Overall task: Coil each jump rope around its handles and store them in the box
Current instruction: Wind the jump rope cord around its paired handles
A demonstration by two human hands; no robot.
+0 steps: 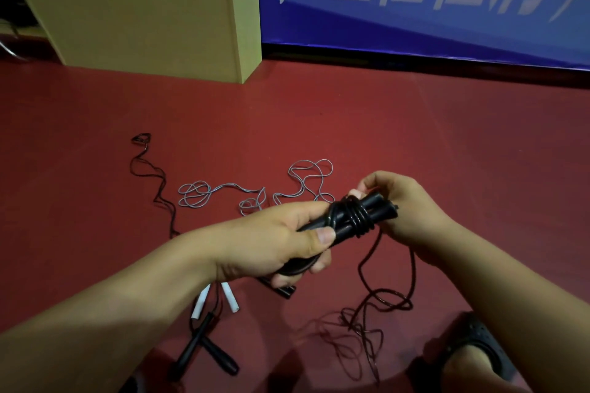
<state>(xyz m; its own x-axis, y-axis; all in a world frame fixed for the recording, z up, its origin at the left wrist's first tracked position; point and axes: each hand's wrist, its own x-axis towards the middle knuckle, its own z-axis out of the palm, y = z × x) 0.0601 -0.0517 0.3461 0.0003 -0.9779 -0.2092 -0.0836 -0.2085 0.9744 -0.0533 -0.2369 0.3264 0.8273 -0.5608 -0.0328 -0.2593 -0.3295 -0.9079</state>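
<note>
Floor edge: the red floor (351, 124) ends at the far side against a blue banner (447, 25) with white lettering and a dark strip along its foot.
Cabinet: a pale wooden cabinet (153, 9) stands at far left, its near corner reaching onto the floor.
Open room: bare floor lies between the cabinet's foot and the ropes, and across the right side beyond the hands.
Near edge: a dark sandal on a foot (472, 348) sits at lower right, just beside the trailing cord.
Left hand: the left hand (274, 242) grips the near end of the black handles (360, 217), thumb laid along the top and fingers curled beneath.
Right hand: the right hand (399, 201) holds the far end of the handles, fingertips pinching at the coil (whether they pinch the cord itself I cannot tell).
Held rope: the two handles lie side by side, held above the floor at centre frame, with several tight glossy turns of black cord (354, 217) around them.
Loose tail: the rest of that cord hangs from the bundle and lies in a tangle on the floor (376, 306) below the right forearm.
Grey rope: a grey cord (255, 191) lies in loose loops beyond the hands; two white handles (230, 297) show under the left wrist.
Other black rope: a thin black cord (153, 179) snakes along the left; two black handles (204, 344) lie crossed near the bottom.
</note>
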